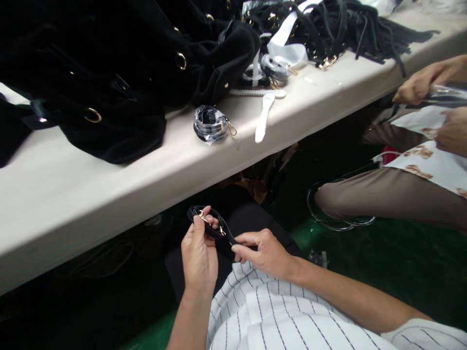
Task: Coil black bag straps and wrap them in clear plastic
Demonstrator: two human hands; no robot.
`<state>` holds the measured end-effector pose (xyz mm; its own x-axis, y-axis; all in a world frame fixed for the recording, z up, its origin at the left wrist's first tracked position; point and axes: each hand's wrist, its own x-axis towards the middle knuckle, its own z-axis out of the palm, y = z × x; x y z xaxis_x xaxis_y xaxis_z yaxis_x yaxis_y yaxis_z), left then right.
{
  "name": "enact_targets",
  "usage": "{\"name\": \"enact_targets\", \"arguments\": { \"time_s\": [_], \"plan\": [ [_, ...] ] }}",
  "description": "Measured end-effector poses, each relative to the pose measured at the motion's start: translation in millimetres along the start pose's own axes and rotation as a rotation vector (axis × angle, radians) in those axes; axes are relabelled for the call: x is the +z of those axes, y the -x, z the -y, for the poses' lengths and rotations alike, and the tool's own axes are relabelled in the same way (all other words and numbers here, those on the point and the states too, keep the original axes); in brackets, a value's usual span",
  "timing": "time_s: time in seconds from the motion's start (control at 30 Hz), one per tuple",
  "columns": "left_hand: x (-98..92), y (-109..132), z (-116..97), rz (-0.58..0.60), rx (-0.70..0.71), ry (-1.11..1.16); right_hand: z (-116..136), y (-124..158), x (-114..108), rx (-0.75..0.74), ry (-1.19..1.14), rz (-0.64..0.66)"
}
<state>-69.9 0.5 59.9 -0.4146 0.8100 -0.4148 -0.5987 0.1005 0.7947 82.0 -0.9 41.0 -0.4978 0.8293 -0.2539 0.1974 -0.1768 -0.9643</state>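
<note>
A thin black strap (216, 214) with gold clasps is partly coiled above my lap. My left hand (200, 250) grips the coiled part, thumb pressed over it close to a gold clasp. A loose length runs from the coil to my right hand (260, 250), which pinches it between thumb and fingers. On the table edge ahead lies a coiled strap in clear plastic wrap (210, 124), its gold hook sticking out to the right.
Black bags (120, 82) with gold rings cover the left of the white table (146, 192). White toothed strips (265, 116), another wrapped coil (275, 69) and black fringed pieces (350, 29) lie to the right. A seated co-worker's hands (419, 87) hold something in clear plastic.
</note>
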Motion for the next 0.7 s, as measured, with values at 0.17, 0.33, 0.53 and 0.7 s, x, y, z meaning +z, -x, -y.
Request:
{"name": "enact_targets", "arguments": {
  "time_s": [0.17,0.33,0.53,0.7],
  "plan": [
    [-0.1,-2.7,2.4,-0.06,0.003,0.033,-3.2,0.2,2.7,-0.029,0.116,0.011],
    [-3.7,-8.5,-0.1,-0.083,-0.065,0.1,-7.4,1.0,2.8,-0.011,0.132,0.013],
    [1.6,-5.0,5.1,-0.098,-0.016,0.084,-6.1,-1.9,5.4,0.039,0.066,0.018],
    [11.8,1.2,15.7,-0.111,0.137,-0.012,-9.5,-10.4,10.3,0.124,-0.179,0.063]
  ]
}}
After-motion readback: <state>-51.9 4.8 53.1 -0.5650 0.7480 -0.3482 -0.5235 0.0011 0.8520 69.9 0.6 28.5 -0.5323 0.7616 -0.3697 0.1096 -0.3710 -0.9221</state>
